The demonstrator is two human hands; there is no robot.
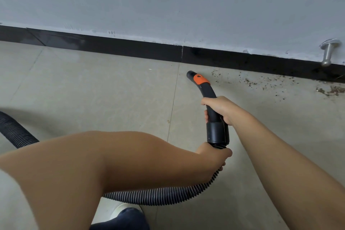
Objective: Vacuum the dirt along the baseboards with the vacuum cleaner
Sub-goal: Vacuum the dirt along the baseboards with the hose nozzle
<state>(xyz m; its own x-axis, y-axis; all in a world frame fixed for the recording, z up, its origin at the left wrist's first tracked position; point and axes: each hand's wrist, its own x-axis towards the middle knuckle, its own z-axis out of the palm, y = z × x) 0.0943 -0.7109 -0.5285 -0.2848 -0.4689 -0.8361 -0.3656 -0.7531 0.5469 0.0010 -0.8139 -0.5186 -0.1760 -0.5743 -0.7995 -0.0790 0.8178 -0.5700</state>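
A black curved vacuum handle tube (207, 89) with an orange slider near its open end points at the floor, close to the black baseboard (130, 48). My right hand (219, 109) grips the tube at its middle. My left hand (216, 157) holds the ribbed black hose (158, 196) just below the tube's collar. Brown dirt crumbs (248, 81) lie scattered on the beige floor tiles along the baseboard, to the right of the tube's mouth, with a bigger patch (330, 90) at the far right.
A grey wall rises above the baseboard. A metal door stop (327, 52) sticks out of the wall at the right. The hose loops behind my left arm and reappears at the left edge (15, 132). A foot in a dark sock and light slipper (125, 214) shows at the bottom.
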